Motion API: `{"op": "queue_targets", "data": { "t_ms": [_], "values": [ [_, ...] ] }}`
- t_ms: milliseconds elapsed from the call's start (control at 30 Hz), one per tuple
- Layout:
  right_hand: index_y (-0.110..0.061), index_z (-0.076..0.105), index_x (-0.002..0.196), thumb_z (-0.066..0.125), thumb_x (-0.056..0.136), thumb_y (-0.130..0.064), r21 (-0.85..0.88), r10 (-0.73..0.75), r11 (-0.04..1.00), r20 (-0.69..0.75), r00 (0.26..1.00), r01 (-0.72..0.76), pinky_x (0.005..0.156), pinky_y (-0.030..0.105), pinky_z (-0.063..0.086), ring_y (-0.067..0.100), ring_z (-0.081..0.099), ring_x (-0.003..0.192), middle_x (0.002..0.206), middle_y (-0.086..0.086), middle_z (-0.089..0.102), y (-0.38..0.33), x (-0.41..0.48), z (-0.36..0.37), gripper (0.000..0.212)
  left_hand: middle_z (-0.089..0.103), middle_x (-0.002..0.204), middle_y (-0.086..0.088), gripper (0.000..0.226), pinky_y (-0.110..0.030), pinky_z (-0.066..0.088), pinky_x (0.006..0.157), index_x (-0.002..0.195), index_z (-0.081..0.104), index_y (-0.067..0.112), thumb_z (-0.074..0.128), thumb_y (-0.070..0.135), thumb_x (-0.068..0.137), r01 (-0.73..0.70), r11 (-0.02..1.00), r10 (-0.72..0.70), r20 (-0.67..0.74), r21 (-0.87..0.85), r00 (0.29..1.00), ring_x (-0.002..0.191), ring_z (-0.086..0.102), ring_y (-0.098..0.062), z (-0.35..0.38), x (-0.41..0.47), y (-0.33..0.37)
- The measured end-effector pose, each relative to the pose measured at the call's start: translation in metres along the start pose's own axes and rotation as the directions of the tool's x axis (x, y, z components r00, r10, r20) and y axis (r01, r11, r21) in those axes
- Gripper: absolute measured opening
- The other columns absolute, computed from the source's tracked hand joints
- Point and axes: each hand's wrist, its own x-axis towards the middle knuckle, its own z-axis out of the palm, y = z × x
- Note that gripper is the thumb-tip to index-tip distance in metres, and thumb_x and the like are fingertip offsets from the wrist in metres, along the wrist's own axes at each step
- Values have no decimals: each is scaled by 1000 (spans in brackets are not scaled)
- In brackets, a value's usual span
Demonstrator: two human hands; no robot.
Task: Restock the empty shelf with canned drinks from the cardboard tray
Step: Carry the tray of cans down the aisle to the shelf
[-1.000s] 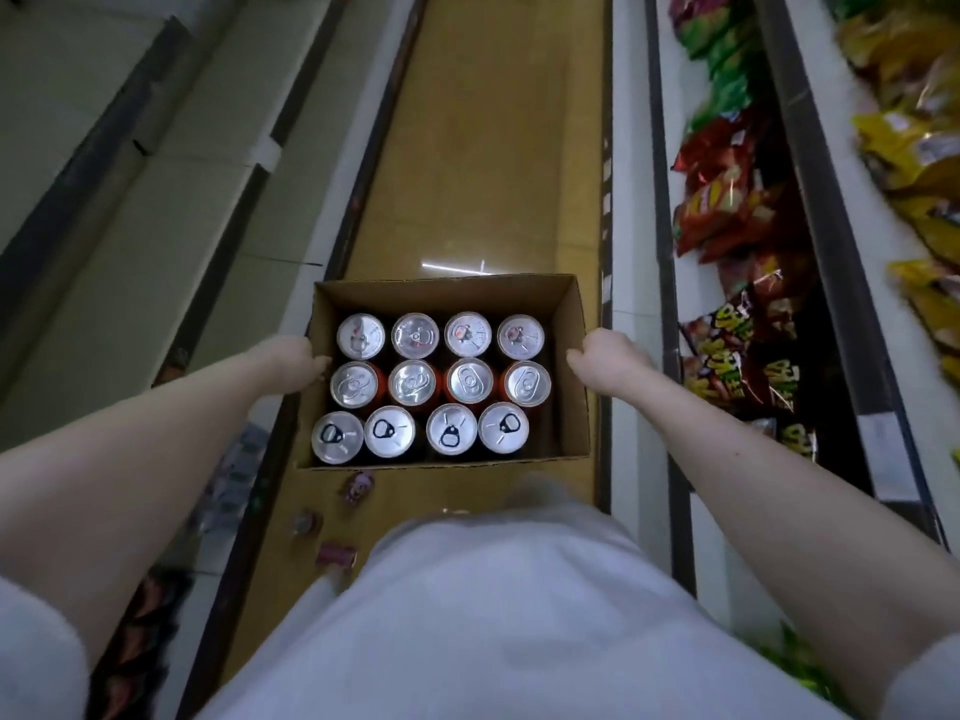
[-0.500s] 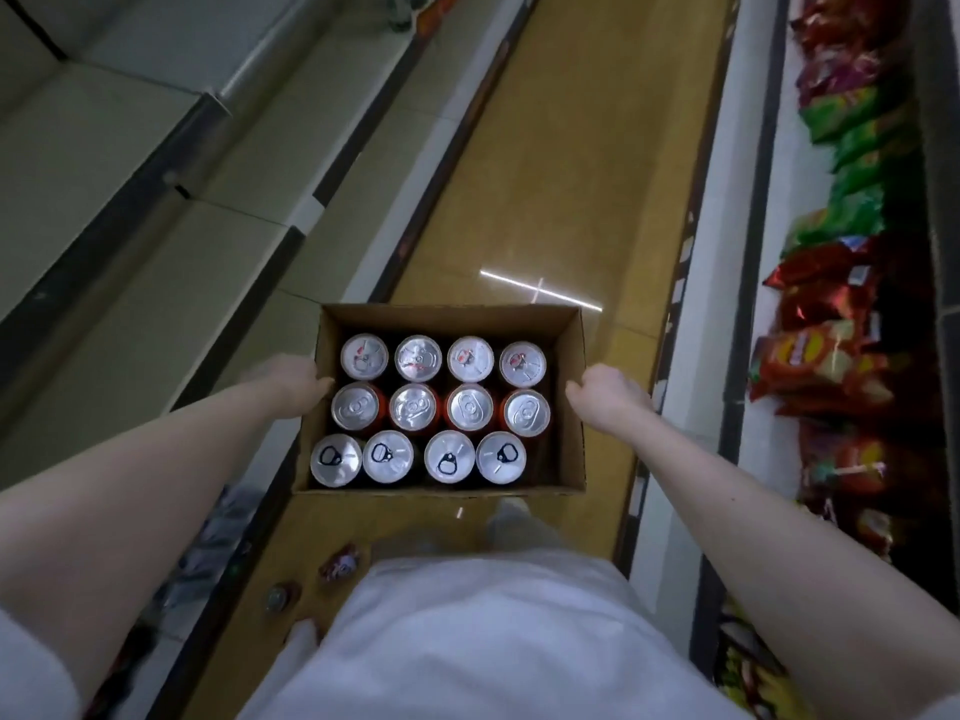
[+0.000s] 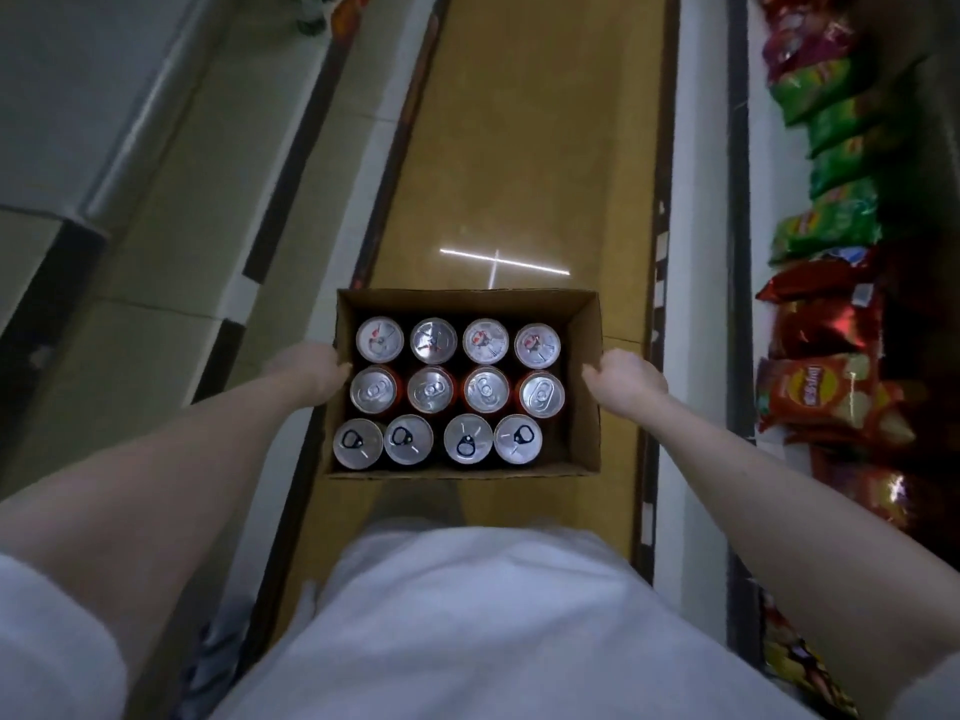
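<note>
I carry a brown cardboard tray (image 3: 584, 407) in front of me above the aisle floor. Several upright drink cans (image 3: 431, 389) with silver tops fill it in three rows; a narrow gap stays free along its right wall. My left hand (image 3: 311, 368) grips the tray's left wall and my right hand (image 3: 621, 379) grips its right wall, fingers curled over the edges. Bare pale shelves (image 3: 156, 241) run along the left side of the aisle.
Shelves on the right hold snack bags (image 3: 826, 387) in red, green and yellow. The yellow-brown aisle floor (image 3: 519, 148) stretches ahead with a bright light reflection on it. My white clothing fills the bottom of the view.
I have moved along the aisle with the tray held the same way. The small items on the floor near my feet have dropped out of view, and more of the right snack shelf shows.
</note>
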Motion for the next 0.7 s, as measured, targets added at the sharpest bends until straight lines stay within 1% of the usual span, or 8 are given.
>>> {"op": "queue_targets", "data": {
  "t_ms": [100,133,233,333,367,467,600,700],
  "values": [
    [-9,53,84,37,98,-33,50,69,996,-23,997,-67,62,30,42,25,56,80,79,6,54,-16,26,-16,32,60,106,-16,41,-32,42,74,107,57,2,35,35,99,-69,997,70,-11,21,998,98,57,-30,-39,45,7],
    [-9,52,83,37,98,-33,89,135,987,-9,991,-134,61,29,40,25,55,78,79,6,54,-22,49,-32,33,60,107,-17,41,-32,42,74,107,57,2,34,35,99,-100,993,99,13,71,995,99,57,-30,-74,77,21],
    [-10,51,81,37,98,-34,103,160,982,-41,986,-155,61,29,40,25,54,78,76,5,52,-28,76,-54,32,60,105,-17,42,-34,43,75,105,58,1,35,35,99,-109,990,111,-12,84,994,98,57,-31,-103,111,39],
    [-12,50,82,36,98,-34,74,147,987,-33,989,-144,65,30,40,27,54,80,84,8,53,-29,82,-54,31,56,92,-14,39,-32,42,71,96,58,3,34,35,99,-123,984,124,-3,132,992,87,54,-28,-102,117,36],
    [-12,50,82,36,98,-34,68,146,987,-26,989,-144,65,30,39,27,54,80,84,8,53,-29,82,-51,30,55,88,-12,39,-31,42,71,92,57,4,34,35,99,-112,986,113,4,121,994,84,53,-27,-98,117,34],
    [-11,48,81,35,99,-33,55,124,991,-2,992,-124,64,29,38,26,51,77,82,7,52,-19,124,-56,31,56,82,-9,41,-31,44,68,80,54,7,34,38,98,-84,992,82,31,92,996,80,55,-26,-92,150,50],
    [-13,48,80,35,99,-34,26,106,994,12,994,-106,63,28,38,24,49,75,78,4,50,-9,189,-51,31,56,83,-9,39,-29,42,65,76,50,10,34,38,98,-61,996,58,60,57,997,78,55,-25,-75,195,74],
    [-14,48,76,35,99,-35,28,135,990,46,990,-137,61,28,39,21,51,72,69,1,47,-3,238,-30,34,58,81,-8,41,-29,42,63,69,48,14,34,39,98,-54,998,51,91,30,995,76,56,-24,-56,244,89]
  ]
}}
